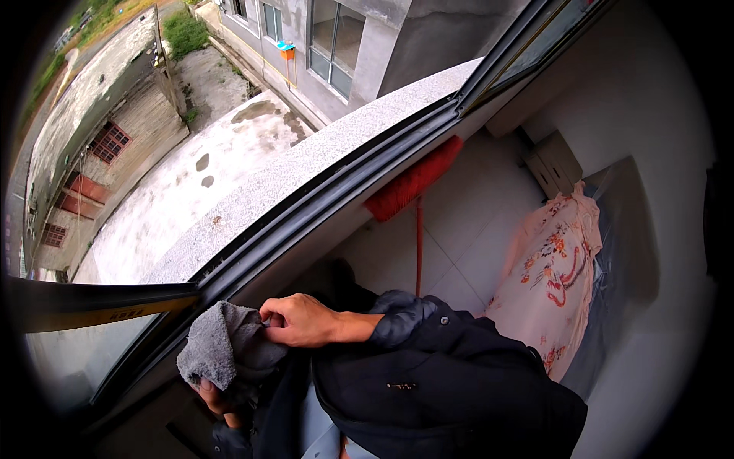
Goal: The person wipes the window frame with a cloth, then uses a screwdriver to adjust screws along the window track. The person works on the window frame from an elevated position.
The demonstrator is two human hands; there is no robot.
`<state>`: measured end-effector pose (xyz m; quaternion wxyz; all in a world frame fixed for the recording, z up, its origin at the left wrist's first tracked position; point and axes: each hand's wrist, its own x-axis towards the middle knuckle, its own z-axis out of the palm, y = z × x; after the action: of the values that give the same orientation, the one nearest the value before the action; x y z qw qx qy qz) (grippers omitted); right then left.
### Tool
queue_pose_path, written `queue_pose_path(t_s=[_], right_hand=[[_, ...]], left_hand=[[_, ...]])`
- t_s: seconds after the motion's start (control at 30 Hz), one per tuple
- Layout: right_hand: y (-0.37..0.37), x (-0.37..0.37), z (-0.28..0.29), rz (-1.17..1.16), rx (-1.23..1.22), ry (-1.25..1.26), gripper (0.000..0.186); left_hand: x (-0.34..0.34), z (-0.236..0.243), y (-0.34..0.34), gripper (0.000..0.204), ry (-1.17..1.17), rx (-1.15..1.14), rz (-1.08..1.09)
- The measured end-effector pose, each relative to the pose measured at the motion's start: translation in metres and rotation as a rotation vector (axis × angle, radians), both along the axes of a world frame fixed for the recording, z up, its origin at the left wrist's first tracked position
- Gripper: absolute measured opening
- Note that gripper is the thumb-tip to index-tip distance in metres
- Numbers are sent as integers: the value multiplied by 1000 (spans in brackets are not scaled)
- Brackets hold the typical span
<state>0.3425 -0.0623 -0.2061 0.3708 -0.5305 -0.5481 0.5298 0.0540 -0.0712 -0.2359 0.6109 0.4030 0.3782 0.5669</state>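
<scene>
A grey towelling cloth [218, 344] is bunched between my two hands, beside the corner of the window frame [306, 195]. My right hand [302, 320] is closed, its thumb and fingers pinching the cloth's right side. From below, my left hand [218, 399] grips the cloth's lower edge; most of its fingers are hidden under the fabric. The dark metal window track runs close above the cloth. A window sash edge with a yellow strip [115, 310] juts outward to the left of my hands.
A red broom [413, 183] leans under the sill, its handle reaching toward my right sleeve. A bed with a pink floral cover [547, 283] and a small drawer cabinet [554, 164] stand to the right. Outside lie a pale speckled ledge [367, 134] and a courtyard below.
</scene>
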Motion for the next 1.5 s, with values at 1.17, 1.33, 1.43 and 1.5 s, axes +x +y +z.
queue_pose_path(t_s=[1.17, 1.33, 1.43, 1.5], right_hand=[[23, 112, -96, 857, -104, 216, 44], [26, 127, -117, 908, -212, 265, 53], [25, 132, -120, 834, -327, 316, 53], [27, 136, -124, 817, -406, 405, 52]], left_hand=[[207, 69, -27, 69, 499, -275, -195], [224, 54, -25, 66, 579, -357, -268], [229, 49, -21, 64, 576, -394, -283], [233, 48, -20, 65, 586, -440, -269]])
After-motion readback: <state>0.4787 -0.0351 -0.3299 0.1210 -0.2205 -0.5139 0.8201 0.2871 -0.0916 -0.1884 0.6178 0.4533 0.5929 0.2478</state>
